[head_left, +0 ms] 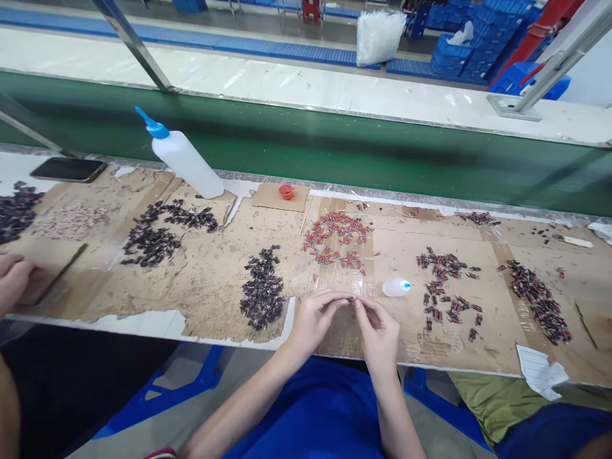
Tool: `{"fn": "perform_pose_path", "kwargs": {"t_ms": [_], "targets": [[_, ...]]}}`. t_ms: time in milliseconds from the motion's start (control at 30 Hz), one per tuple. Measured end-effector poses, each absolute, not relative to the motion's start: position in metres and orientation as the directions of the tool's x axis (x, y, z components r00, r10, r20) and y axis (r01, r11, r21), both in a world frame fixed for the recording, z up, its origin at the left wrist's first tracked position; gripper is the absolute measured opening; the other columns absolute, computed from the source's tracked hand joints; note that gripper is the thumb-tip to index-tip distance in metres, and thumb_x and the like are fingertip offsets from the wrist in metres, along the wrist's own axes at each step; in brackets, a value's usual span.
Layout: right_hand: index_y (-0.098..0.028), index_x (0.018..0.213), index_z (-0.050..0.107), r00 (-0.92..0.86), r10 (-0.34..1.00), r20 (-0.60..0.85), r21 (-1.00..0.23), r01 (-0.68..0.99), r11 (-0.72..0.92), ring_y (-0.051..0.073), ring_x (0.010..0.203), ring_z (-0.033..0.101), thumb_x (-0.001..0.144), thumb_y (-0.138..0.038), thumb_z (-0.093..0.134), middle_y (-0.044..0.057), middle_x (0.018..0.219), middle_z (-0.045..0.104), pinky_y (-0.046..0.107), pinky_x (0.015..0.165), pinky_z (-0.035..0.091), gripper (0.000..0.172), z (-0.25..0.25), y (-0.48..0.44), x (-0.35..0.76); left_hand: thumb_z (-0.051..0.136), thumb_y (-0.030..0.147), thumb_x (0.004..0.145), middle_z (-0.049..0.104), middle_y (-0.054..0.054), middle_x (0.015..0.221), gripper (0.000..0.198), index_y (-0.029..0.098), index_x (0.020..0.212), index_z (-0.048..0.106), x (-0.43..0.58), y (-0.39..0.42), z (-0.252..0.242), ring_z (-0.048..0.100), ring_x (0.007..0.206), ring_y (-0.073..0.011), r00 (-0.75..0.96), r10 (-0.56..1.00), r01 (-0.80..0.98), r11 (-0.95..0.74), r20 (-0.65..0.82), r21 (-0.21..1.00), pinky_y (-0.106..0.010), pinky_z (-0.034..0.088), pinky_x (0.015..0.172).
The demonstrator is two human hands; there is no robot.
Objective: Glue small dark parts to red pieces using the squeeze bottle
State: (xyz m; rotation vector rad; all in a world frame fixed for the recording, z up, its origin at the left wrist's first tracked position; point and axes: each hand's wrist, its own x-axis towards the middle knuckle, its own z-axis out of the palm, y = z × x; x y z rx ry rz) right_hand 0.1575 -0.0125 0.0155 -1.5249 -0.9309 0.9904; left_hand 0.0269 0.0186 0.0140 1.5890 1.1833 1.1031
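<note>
One tiny dark tubular part [352,298] pinched between fingertips of left hand [313,319] and right hand [377,328], both closed narrow on it, over near counter edge. Progress, judged: mid-batch. Heap of red-and-white parts [337,239] at 12 o'clock, heap of dark parts [262,290] at 9 o'clock, scattered dark-red parts [447,287] at 3 o'clock; which is finished, cannot tell. Small white dropper bottle [396,287] lying at 2 o'clock. Cardboard-covered counter [215,274] torn, taped. Green conveyor belt [335,143] behind; blue plastic crates [459,51] far 1 o'clock. Another person's hand [14,280] far 9 o'clock.
</note>
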Motion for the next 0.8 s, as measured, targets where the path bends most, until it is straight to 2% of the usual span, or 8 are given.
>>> {"fn": "perform_pose_path", "kwargs": {"t_ms": [200,433,567,800], "targets": [[-0.018,0.085,0.075,0.304,0.936,-0.180,-0.983,-0.027,-0.180,0.022,0.080,0.071,0.074,-0.041,0.070,0.007,0.084,0.076,0.040,0.081,0.058,0.025,0.0169,-0.0109,0.1584,0.059,0.027,0.088,0.076,-0.005,0.085,0.017,0.022,0.086,0.076,0.0265,0.0186,0.0153,0.070,0.080,-0.0196,0.156,0.979,0.172,-0.156,0.129,0.973,-0.032,0.056,0.076],[-0.017,0.080,0.074,0.342,0.921,-0.188,-0.982,-0.088,-0.168,0.022,0.080,0.071,0.071,-0.045,0.072,0.009,0.092,0.075,0.036,0.069,0.061,0.029,0.0156,-0.0085,0.1538,0.062,0.030,0.084,0.077,-0.007,0.087,0.017,0.020,0.084,0.076,0.0281,0.0197,0.0106,0.071,0.083,-0.0208,0.160,0.987,0.088,-0.041,0.027,0.995,-0.033,0.057,0.080],[-0.017,0.080,0.073,0.321,0.922,-0.215,-0.976,-0.111,-0.189,0.021,0.075,0.071,0.070,-0.044,0.073,0.007,0.081,0.075,0.039,0.076,0.060,0.029,0.0136,-0.0069,0.1553,0.065,0.030,0.082,0.077,-0.007,0.095,0.017,0.019,0.089,0.076,0.0277,0.0198,0.0087,0.072,0.090,-0.0217,0.198,0.978,0.013,0.070,-0.071,0.997,-0.034,0.057,0.086],[-0.018,0.079,0.074,0.321,0.930,-0.176,-0.984,-0.059,-0.166,0.023,0.084,0.072,0.071,-0.040,0.072,0.008,0.085,0.075,0.040,0.083,0.058,0.023,0.0165,-0.0078,0.1545,0.066,0.030,0.080,0.077,-0.007,0.094,0.018,0.018,0.089,0.076,0.0276,0.0195,0.0117,0.072,0.090,-0.0214,0.200,0.973,-0.035,0.123,-0.114,0.992,-0.034,0.057,0.087]]}}
